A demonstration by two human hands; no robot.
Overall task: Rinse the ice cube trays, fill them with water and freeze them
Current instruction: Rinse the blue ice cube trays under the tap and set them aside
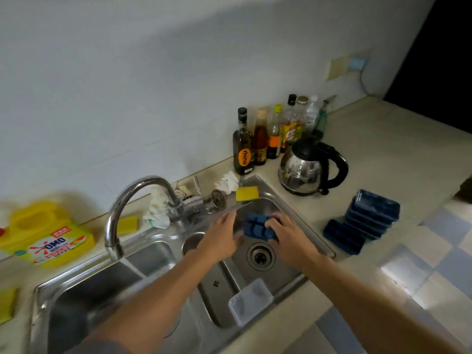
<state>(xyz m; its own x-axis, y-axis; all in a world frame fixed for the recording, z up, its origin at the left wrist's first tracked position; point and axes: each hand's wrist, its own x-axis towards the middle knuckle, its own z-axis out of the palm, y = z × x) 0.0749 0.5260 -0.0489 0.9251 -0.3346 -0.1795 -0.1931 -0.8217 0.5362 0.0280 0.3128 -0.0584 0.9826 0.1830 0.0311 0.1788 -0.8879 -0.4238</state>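
Note:
A blue ice cube tray [256,227] is held bottom-up over the right sink basin [286,269], above the drain. My right hand [284,232] grips its right end. My left hand [224,232] hovers just left of the tray with straight fingers; it is blurred and I cannot tell whether it touches the tray. Water runs from the faucet [117,221] into the left basin [84,300]. A stack of blue ice cube trays [373,213] stands on the counter to the right of the sink, with one more tray [343,236] leaning beside it.
A clear plastic container [250,304] sits at the right basin's near edge. A yellow sponge [246,193] and cloths lie on the sink's back rim. A kettle [309,167] and several bottles [265,139] stand behind. A yellow detergent jug [48,238] lies at left.

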